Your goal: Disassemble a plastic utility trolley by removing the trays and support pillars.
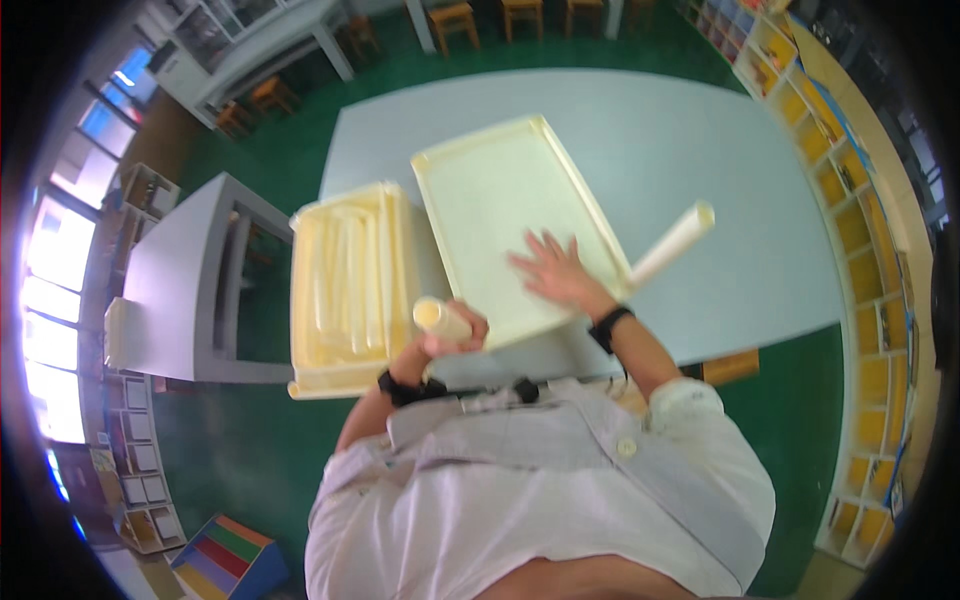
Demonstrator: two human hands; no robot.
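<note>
A flat cream plastic panel with a raised rim (495, 190), like a shelf or tray, lies on the grey table. My right hand (558, 272) rests on its surface with the fingers spread. At the panel's near left corner, my left hand (458, 330) is wrapped round a short hollow cream tube (430, 314), its round end pointing up toward me. Another cream tube (675, 243) rises at the near right corner, leaning outward to the right. Whether the held tube is joined to the panel is hidden by my left hand.
A stack of cream plastic trays (350, 200) sits left of the panel, partly past the left edge of the table (740, 170). A grey table-like unit (175, 290) stands farther left. Yellow-backed shelving (835, 190) lines the right side, and wooden stools (455, 20) stand at the back.
</note>
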